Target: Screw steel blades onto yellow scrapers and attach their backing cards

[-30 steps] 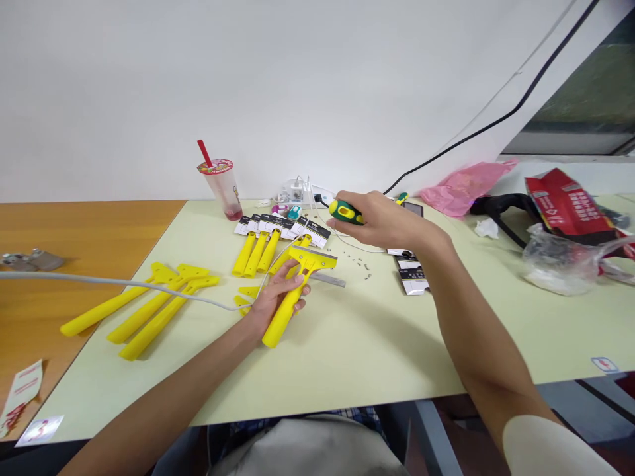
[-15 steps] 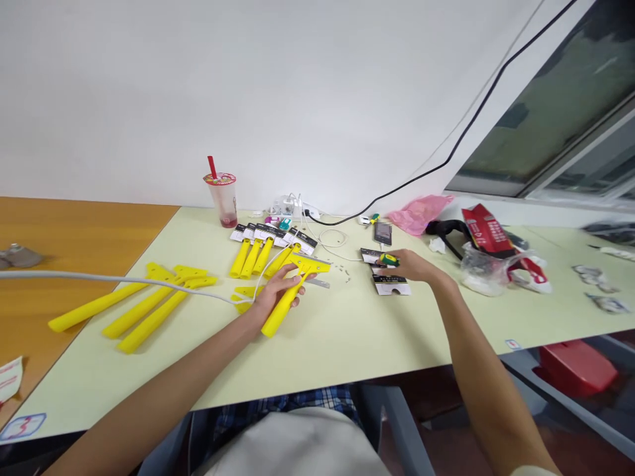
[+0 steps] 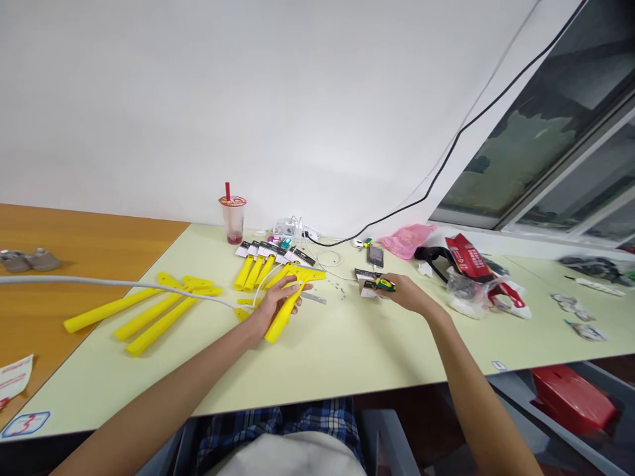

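My left hand (image 3: 278, 303) is closed around a yellow scraper (image 3: 282, 316), its wide head pointing away from me and its handle towards me. Closed on a stubby green-and-yellow screwdriver (image 3: 385, 285), my right hand (image 3: 404, 292) is over the black-and-white cards (image 3: 364, 274). One card (image 3: 368, 289) stands tilted at its fingertips, which are partly hidden. A flat metal blade (image 3: 314, 298) lies beyond the held scraper. Small metal bits (image 3: 342, 291) are scattered between my hands. Several yellow scrapers with cards (image 3: 255, 271) lie behind my left hand.
Yellow scraper handles (image 3: 156, 317) lie at the left under a grey cable (image 3: 124, 283). A drink cup (image 3: 233, 221) stands near the wall, beside white cords and a power strip (image 3: 288, 228). A phone (image 3: 375, 256), pink bag (image 3: 407, 241) and red packaging (image 3: 469, 258) lie to the right.
My right hand has closed in on the cards, and one that lay flat is now tilted up at its fingers. The left hand keeps the scraper. The view has shifted slightly.
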A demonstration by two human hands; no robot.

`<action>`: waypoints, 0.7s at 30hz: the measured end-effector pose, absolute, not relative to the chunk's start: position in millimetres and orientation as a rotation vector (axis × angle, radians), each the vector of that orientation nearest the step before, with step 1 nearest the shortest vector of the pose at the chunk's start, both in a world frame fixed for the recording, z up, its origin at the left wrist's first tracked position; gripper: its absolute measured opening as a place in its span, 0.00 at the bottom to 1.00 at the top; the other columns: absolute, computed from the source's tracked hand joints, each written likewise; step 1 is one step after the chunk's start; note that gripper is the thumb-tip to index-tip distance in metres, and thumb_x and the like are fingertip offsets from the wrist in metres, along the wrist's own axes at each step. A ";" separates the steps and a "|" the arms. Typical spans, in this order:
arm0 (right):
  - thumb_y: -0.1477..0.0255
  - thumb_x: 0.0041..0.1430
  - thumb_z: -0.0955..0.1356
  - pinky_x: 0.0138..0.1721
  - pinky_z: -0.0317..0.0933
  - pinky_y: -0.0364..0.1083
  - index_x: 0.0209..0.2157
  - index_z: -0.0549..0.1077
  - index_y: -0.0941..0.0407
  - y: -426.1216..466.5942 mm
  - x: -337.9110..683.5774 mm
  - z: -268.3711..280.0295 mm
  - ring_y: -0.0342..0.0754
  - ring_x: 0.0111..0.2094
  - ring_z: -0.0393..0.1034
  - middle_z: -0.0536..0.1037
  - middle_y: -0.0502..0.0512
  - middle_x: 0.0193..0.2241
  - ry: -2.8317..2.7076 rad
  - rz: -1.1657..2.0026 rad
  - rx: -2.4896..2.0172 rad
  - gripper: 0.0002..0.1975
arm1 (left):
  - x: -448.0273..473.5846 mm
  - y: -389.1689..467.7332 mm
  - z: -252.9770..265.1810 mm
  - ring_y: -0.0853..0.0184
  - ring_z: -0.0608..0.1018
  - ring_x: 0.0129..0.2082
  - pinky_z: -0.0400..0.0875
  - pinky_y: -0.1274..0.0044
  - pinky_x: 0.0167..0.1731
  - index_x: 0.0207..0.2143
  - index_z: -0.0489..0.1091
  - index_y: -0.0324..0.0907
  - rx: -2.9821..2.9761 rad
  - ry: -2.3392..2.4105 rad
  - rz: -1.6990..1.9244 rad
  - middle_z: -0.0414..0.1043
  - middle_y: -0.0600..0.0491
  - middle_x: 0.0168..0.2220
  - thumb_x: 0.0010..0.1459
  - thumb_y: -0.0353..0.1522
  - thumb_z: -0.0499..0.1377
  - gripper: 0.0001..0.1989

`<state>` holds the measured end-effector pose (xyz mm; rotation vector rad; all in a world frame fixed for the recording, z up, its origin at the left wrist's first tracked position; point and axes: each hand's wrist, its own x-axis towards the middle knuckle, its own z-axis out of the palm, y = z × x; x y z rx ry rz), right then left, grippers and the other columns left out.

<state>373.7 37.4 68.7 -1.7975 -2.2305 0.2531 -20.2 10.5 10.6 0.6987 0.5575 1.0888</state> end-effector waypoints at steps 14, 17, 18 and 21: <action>0.87 0.55 0.64 0.37 0.70 0.45 0.50 0.79 0.53 74.9 250.2 13.1 0.53 0.46 0.83 0.86 0.58 0.50 -2.144 -0.270 -1.104 0.26 | -8.7 20.8 74.7 0.65 0.83 0.40 0.77 0.76 0.36 0.45 0.73 0.44 0.919 0.511 1.474 0.82 0.50 0.45 0.52 0.38 0.80 0.24; 0.88 0.54 0.64 0.35 0.68 0.44 0.53 0.78 0.52 74.9 242.7 -0.7 0.52 0.46 0.83 0.86 0.58 0.52 -2.166 -0.277 -1.090 0.29 | -0.9 34.2 88.4 0.65 0.83 0.41 0.78 0.75 0.39 0.45 0.73 0.44 0.922 0.519 1.532 0.80 0.52 0.43 0.52 0.37 0.80 0.24; 0.88 0.53 0.64 0.33 0.67 0.43 0.53 0.78 0.51 73.3 241.9 -4.4 0.52 0.44 0.84 0.86 0.57 0.52 -2.182 -0.277 -1.086 0.30 | 2.8 39.7 91.6 0.65 0.83 0.41 0.78 0.75 0.41 0.45 0.73 0.45 0.922 0.509 1.542 0.80 0.53 0.43 0.52 0.37 0.80 0.24; 0.89 0.51 0.64 0.33 0.67 0.43 0.54 0.78 0.52 67.1 242.5 -12.1 0.52 0.42 0.83 0.85 0.57 0.54 -2.222 -0.259 -1.048 0.32 | 17.4 56.7 97.9 0.64 0.84 0.45 0.79 0.73 0.46 0.45 0.72 0.46 0.931 0.462 1.541 0.80 0.54 0.44 0.51 0.36 0.80 0.25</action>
